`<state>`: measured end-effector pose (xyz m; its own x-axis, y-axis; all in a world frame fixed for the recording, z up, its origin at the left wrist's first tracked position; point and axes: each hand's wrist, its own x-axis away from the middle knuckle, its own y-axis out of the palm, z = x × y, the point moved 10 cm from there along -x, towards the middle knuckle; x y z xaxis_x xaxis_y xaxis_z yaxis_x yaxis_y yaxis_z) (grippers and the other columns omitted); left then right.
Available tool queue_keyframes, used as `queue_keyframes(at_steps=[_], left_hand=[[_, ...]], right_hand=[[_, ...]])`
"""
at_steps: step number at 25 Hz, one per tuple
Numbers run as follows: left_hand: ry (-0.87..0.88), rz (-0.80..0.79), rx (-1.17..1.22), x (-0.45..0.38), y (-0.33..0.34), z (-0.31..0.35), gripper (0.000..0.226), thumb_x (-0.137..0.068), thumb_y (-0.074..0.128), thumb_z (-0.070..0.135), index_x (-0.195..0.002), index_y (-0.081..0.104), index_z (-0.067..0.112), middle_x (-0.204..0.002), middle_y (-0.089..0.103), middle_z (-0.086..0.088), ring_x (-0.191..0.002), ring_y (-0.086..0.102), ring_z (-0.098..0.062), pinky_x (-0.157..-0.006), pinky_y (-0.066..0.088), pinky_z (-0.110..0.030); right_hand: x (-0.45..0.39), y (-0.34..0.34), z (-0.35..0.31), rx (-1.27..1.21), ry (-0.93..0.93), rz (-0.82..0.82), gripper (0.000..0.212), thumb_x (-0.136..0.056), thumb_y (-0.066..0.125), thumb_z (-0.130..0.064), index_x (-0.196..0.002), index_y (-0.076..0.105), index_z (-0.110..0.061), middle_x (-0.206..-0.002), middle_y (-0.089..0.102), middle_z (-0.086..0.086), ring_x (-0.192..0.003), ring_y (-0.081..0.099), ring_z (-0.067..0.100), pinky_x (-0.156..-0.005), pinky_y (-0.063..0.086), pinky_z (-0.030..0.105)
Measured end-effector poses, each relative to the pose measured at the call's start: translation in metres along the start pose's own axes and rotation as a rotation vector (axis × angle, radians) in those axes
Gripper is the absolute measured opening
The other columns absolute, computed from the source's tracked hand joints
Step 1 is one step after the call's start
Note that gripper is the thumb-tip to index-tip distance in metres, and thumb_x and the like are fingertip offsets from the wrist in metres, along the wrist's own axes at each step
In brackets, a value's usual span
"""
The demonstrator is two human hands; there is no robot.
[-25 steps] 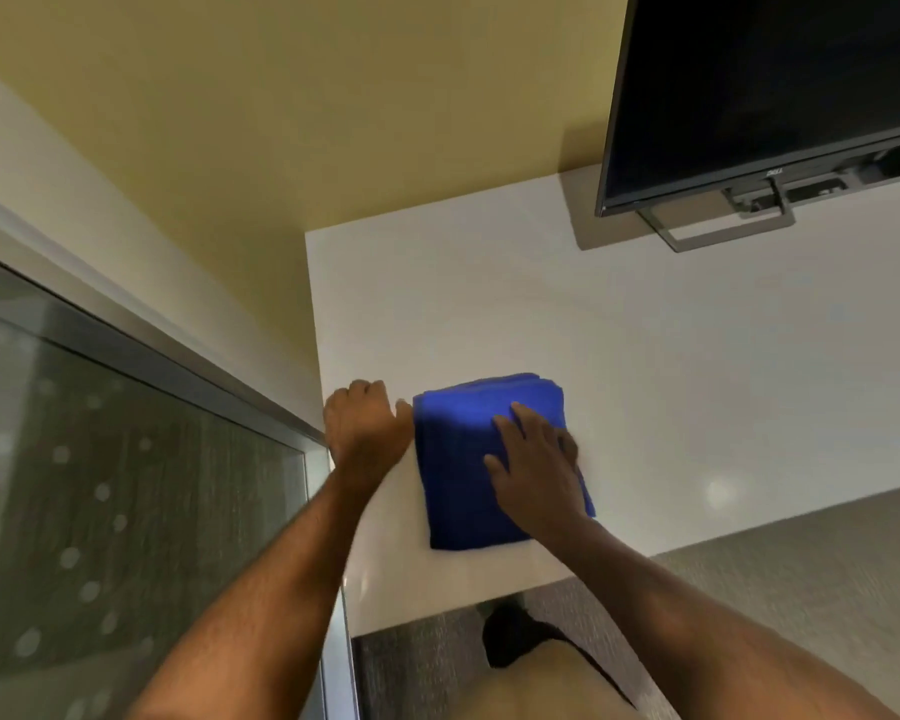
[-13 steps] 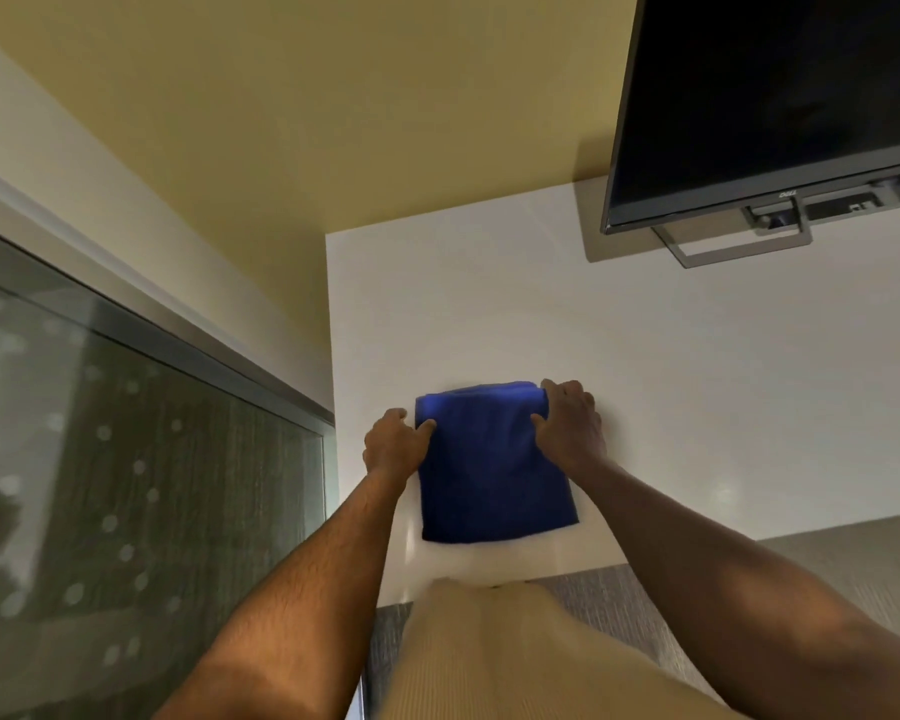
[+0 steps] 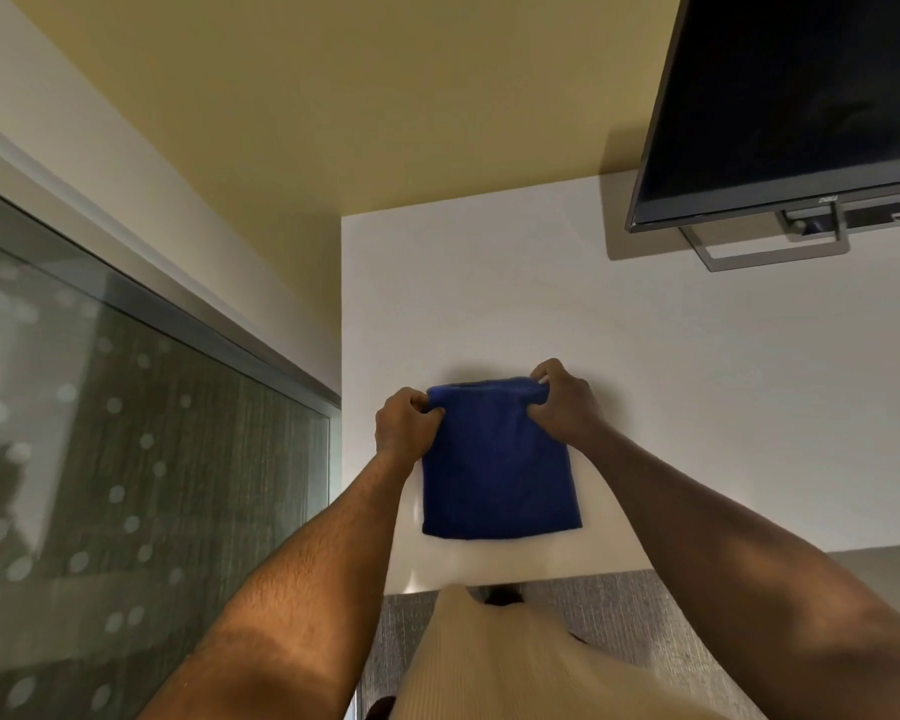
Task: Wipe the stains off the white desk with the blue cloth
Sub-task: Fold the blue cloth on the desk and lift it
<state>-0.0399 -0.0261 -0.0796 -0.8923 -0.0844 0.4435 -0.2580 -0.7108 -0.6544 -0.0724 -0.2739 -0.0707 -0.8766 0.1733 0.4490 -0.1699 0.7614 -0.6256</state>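
Folded blue cloth [image 3: 500, 465] lies flat near front-left corner of white desk [image 3: 697, 381], left hand [image 3: 405, 426] and right hand [image 3: 562, 405] each pinching a far corner; no stains visible, wiping seemingly not yet begun.

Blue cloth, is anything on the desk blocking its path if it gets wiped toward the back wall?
Nothing visible: the white desk beyond the blue cloth is bare; the monitor stand sits off right.
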Motion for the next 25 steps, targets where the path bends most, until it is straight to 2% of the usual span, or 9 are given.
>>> queue_keyframes(at_steps=[3, 6, 8, 10, 13, 17, 21, 23, 25], left_hand=[[0.002, 0.006, 0.054, 0.003, -0.014, 0.003, 0.014, -0.088, 0.067, 0.019, -0.099, 0.062, 0.014, -0.098, 0.068, -0.007, -0.088, 0.064, -0.022, -0.082, 0.057, -0.036], [0.042, 0.016, 0.140, 0.005, -0.037, 0.016, 0.008, -0.087, 0.068, 0.017, -0.093, 0.063, 0.014, -0.094, 0.069, -0.007, -0.088, 0.066, -0.024, -0.082, 0.058, -0.041], [0.086, 0.040, 0.202, 0.005, -0.059, 0.031, 0.005, -0.088, 0.067, 0.017, -0.087, 0.063, 0.014, -0.091, 0.069, -0.011, -0.085, 0.066, -0.029, -0.079, 0.059, -0.045], [0.126, 0.075, 0.288, 0.003, -0.084, 0.047, 0.011, -0.089, 0.065, 0.016, -0.079, 0.062, 0.017, -0.086, 0.069, -0.013, -0.082, 0.066, -0.034, -0.073, 0.060, -0.046], [0.116, 0.141, 0.438, -0.006, -0.119, 0.064, 0.011, -0.088, 0.067, 0.017, -0.079, 0.060, 0.019, -0.077, 0.065, -0.009, -0.075, 0.065, -0.029, -0.065, 0.060, -0.039], [0.068, 0.230, 0.499, -0.045, -0.158, 0.078, 0.011, -0.083, 0.071, 0.019, -0.087, 0.061, 0.017, -0.082, 0.064, -0.009, -0.074, 0.065, -0.024, -0.062, 0.059, -0.035], [0.014, 0.242, 0.480, -0.105, -0.179, 0.089, 0.013, -0.082, 0.072, 0.019, -0.081, 0.060, 0.022, -0.082, 0.067, -0.005, -0.074, 0.067, -0.020, -0.053, 0.051, -0.026], [0.000, 0.233, 0.449, -0.146, -0.183, 0.097, 0.014, -0.081, 0.071, 0.015, -0.077, 0.059, 0.020, -0.082, 0.068, -0.006, -0.072, 0.066, -0.019, -0.053, 0.053, -0.025], [-0.037, 0.234, 0.432, -0.188, -0.180, 0.100, 0.015, -0.081, 0.069, 0.008, -0.075, 0.059, 0.017, -0.087, 0.068, -0.010, -0.077, 0.067, -0.023, -0.064, 0.060, -0.032]], right_hand=[[-0.002, -0.009, -0.008, -0.009, 0.000, 0.054, 0.036, -0.080, 0.063, -0.013, -0.114, 0.059, -0.019, -0.097, 0.060, -0.003, -0.082, 0.053, 0.014, -0.063, 0.039, 0.020], [-0.004, -0.025, -0.031, 0.012, -0.078, 0.088, 0.019, -0.080, 0.064, -0.014, -0.097, 0.067, -0.020, -0.090, 0.067, -0.002, -0.076, 0.054, 0.011, -0.057, 0.033, 0.012], [-0.006, -0.040, -0.059, 0.030, -0.162, 0.126, 0.009, -0.081, 0.063, -0.016, -0.085, 0.064, -0.025, -0.080, 0.065, -0.007, -0.071, 0.055, 0.005, -0.056, 0.029, 0.007], [-0.009, -0.057, -0.093, 0.034, -0.274, 0.199, 0.014, -0.081, 0.064, -0.016, -0.075, 0.058, -0.027, -0.072, 0.061, -0.011, -0.064, 0.052, 0.000, -0.052, 0.032, 0.006], [-0.014, -0.081, -0.143, -0.059, -0.443, 0.315, 0.013, -0.078, 0.067, -0.009, -0.075, 0.060, -0.020, -0.072, 0.059, -0.010, -0.064, 0.051, 0.000, -0.060, 0.036, 0.001], [-0.058, -0.096, -0.185, -0.216, -0.404, 0.272, 0.011, -0.076, 0.065, -0.011, -0.078, 0.064, -0.021, -0.075, 0.062, -0.012, -0.069, 0.056, 0.002, -0.058, 0.036, 0.000], [-0.117, -0.094, -0.219, -0.197, -0.398, 0.227, 0.009, -0.078, 0.068, -0.015, -0.083, 0.064, -0.022, -0.074, 0.062, -0.015, -0.067, 0.056, 0.000, -0.053, 0.037, 0.000], [-0.155, -0.087, -0.226, -0.156, -0.345, 0.214, 0.010, -0.079, 0.068, -0.015, -0.084, 0.063, -0.023, -0.076, 0.063, -0.013, -0.069, 0.057, 0.003, -0.055, 0.037, 0.006], [-0.192, -0.078, -0.231, -0.101, -0.308, 0.217, 0.012, -0.080, 0.066, -0.012, -0.089, 0.065, -0.020, -0.085, 0.067, -0.004, -0.076, 0.061, 0.014, -0.062, 0.041, 0.019]])
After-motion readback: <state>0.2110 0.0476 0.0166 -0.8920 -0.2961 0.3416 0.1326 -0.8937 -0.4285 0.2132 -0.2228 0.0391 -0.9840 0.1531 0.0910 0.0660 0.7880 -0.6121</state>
